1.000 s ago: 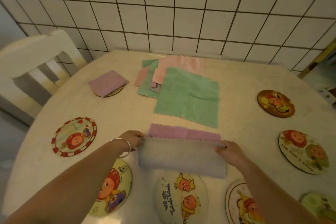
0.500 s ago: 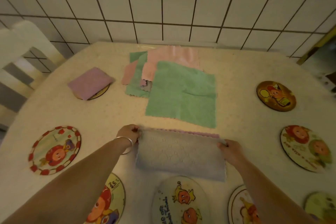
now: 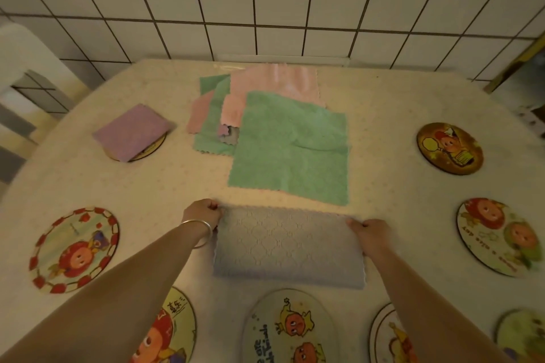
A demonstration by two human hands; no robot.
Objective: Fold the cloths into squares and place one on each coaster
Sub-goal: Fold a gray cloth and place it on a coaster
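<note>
Both hands pinch the grey cloth: left hand on its far-left corner, right hand on the far-right, cloth doubled flat on the table. Beyond it lies a green cloth; a folded purple cloth sits on the far-left coaster.

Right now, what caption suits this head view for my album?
Both hands, left hand and right hand, pinch a half-folded grey patterned cloth on the pale table.
</note>
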